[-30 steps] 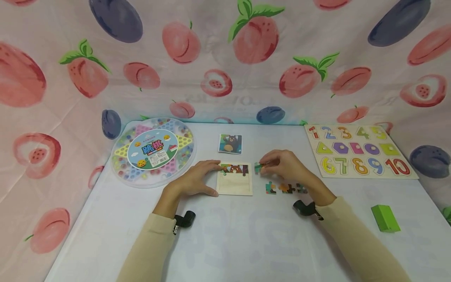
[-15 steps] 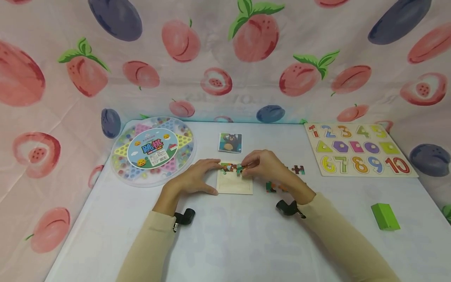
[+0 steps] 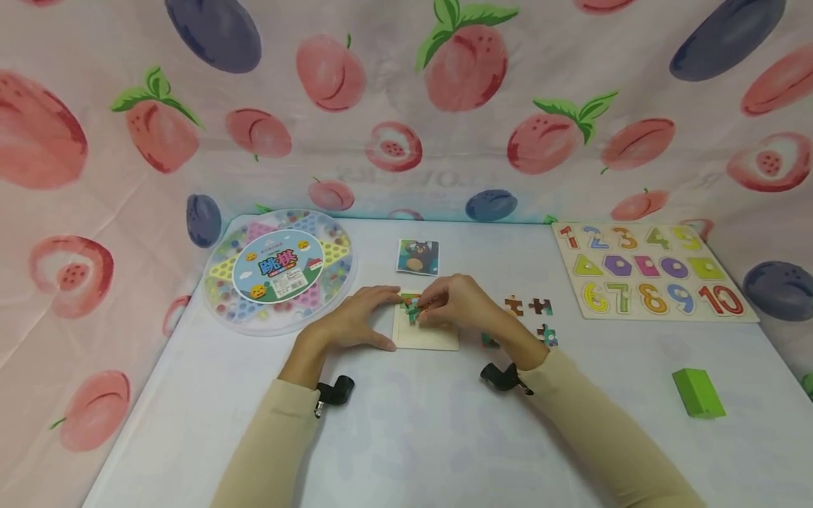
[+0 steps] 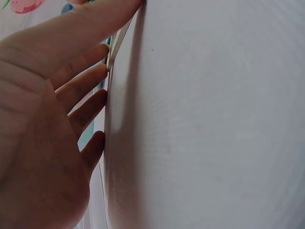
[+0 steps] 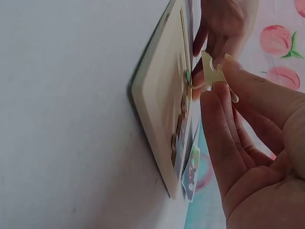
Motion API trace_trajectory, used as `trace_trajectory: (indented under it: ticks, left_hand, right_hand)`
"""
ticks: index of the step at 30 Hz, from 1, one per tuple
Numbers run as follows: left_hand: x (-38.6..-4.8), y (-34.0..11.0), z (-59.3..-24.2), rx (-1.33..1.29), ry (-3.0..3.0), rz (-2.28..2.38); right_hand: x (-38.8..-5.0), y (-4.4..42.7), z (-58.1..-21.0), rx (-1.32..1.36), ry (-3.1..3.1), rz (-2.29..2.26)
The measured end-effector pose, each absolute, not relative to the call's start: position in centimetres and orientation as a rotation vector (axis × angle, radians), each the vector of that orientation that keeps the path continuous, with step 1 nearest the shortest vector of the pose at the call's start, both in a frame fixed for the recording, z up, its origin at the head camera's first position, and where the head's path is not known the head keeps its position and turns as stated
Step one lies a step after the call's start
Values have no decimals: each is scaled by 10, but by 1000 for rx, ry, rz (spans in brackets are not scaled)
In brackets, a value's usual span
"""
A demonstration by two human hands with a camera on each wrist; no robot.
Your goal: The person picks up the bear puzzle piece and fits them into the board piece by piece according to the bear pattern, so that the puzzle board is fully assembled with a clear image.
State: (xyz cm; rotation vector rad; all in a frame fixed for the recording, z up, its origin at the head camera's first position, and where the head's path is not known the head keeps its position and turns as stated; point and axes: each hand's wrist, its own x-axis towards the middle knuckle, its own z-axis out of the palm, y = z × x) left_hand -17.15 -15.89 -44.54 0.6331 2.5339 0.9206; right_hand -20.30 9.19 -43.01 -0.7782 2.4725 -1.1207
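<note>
The right hand [image 3: 455,303] hides part of the wooden tray [image 3: 432,340]. The right forearm [image 3: 519,339] partly covers a loose puzzle piece [image 3: 488,341].

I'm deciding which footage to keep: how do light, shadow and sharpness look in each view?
Head: soft, fairly even light, number board readable; left wrist: dim, a broad soft shadow on the table beside the left hand; right wrist: also dim, puzzle piece in the right hand clearly outlined, dark shadow along the edge of the wooden tray.
</note>
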Motion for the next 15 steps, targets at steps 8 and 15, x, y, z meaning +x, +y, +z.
trace_trajectory:
  ticks: [8, 15]
  left_hand:
    - [-171, -159, -445, 632, 2537, 928]
    - [-171, -159, -446, 638, 2541, 929]
  right_hand:
    - [-201, 81, -436, -818, 2464, -1113]
    - [-201, 73, -437, -781, 2518, -1046]
